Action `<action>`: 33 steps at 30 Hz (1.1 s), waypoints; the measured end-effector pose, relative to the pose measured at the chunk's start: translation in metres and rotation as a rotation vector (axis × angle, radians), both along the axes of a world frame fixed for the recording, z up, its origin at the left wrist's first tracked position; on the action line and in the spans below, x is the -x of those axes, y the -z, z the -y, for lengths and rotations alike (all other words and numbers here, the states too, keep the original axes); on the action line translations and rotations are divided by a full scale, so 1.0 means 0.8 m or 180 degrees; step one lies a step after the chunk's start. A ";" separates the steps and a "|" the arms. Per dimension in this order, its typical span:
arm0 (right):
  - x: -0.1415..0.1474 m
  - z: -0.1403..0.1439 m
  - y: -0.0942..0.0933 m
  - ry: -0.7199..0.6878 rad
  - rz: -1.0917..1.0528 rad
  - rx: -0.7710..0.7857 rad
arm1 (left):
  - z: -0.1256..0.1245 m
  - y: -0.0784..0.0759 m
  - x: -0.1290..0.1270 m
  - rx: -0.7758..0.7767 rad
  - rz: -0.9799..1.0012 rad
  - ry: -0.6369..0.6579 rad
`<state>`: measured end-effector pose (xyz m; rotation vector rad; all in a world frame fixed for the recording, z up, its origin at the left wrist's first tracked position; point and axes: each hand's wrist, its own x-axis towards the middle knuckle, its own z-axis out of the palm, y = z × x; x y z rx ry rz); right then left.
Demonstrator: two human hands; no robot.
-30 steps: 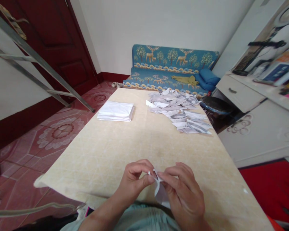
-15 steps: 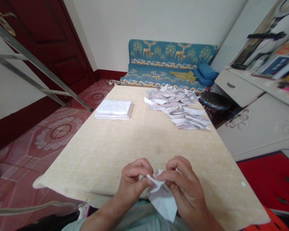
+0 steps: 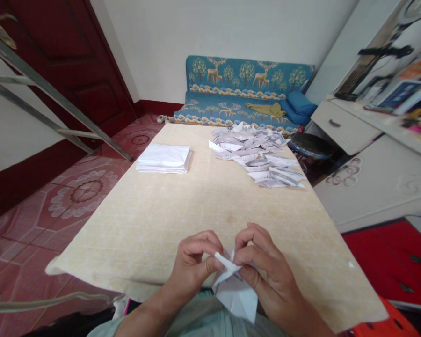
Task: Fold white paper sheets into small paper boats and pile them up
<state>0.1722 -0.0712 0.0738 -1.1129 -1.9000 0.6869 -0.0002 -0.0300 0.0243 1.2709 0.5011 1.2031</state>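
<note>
Close to my body, over the near edge of the table, both hands grip one folded sheet of white paper (image 3: 235, 296). My left hand (image 3: 199, 260) pinches its upper left corner between thumb and fingers. On the other side my right hand (image 3: 263, 264) pinches the upper right part, thumb underneath and fingers curled over. A narrow folded strip stands up between the two pinches, and the lower part of the paper hangs down in a point. Faint dark print shows on it. My fingers partly hide the folds.
A neat stack of white paper (image 3: 164, 158) lies at the table's far left. Many folded paper pieces (image 3: 256, 150) are heaped at the far right. The cream tablecloth (image 3: 154, 210) covers the table. Beyond stand a blue sofa (image 3: 245, 89), a metal ladder (image 3: 56, 98) and a white cabinet (image 3: 365, 164).
My right hand has shifted slightly and its thumb now shows pressed along the paper's upper edge. The view has moved a little. Both hands keep hold of the paper.
</note>
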 end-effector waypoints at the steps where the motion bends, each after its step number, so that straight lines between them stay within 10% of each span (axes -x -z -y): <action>1: -0.001 0.000 -0.002 -0.0095 0.0021 0.0065 | 0.000 0.000 0.000 0.0042 0.0035 0.0017; 12: 0.005 -0.007 0.001 -0.0339 -0.0161 0.0435 | 0.001 0.003 -0.005 0.0854 0.0029 0.0452; 22: 0.007 -0.017 0.020 0.0364 -0.0970 0.0566 | -0.009 -0.007 -0.016 0.1638 0.0069 0.1032; 28: 0.007 -0.031 0.019 0.0375 -0.0980 0.0298 | -0.020 -0.010 -0.023 0.1370 -0.0332 0.0726; 33: 0.003 -0.041 0.029 0.1220 -0.0830 0.0132 | -0.027 -0.016 -0.018 0.0169 -0.1241 -0.0102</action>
